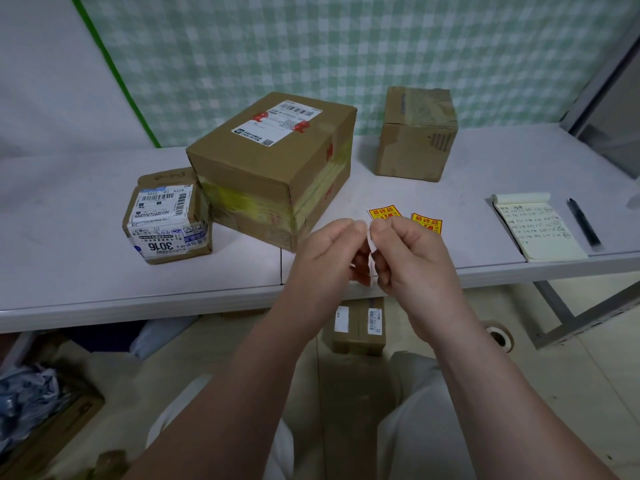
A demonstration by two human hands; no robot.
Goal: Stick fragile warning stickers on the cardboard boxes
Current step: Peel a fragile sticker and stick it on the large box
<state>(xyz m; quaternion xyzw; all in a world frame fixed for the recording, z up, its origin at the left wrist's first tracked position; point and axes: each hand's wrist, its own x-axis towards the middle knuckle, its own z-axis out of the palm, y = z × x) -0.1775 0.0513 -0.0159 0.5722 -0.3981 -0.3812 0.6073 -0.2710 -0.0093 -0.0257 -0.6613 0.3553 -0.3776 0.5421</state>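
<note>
Head view: both hands are raised over the near edge of the grey table [86, 265], fingers curled. The left hand [330, 252] and the right hand [410, 252] together pinch a white slip [370, 242] between thumbs and fingertips. It is seen almost edge-on, so it may be a sticker's backing, but its face does not show.

Just beyond the hands, 2 yellow-and-red fragile stickers [383, 213] lie flat on the table, side by side. The large cardboard box [273, 168] stands to their left, with the small labelled box [168, 216] just beside it at far left. A 3rd box [415, 136] sits well apart at the back right.

An open notepad [538, 230] and a black pen [583, 221] lie at the right. Another box [358, 327] rests on the floor under the table.
</note>
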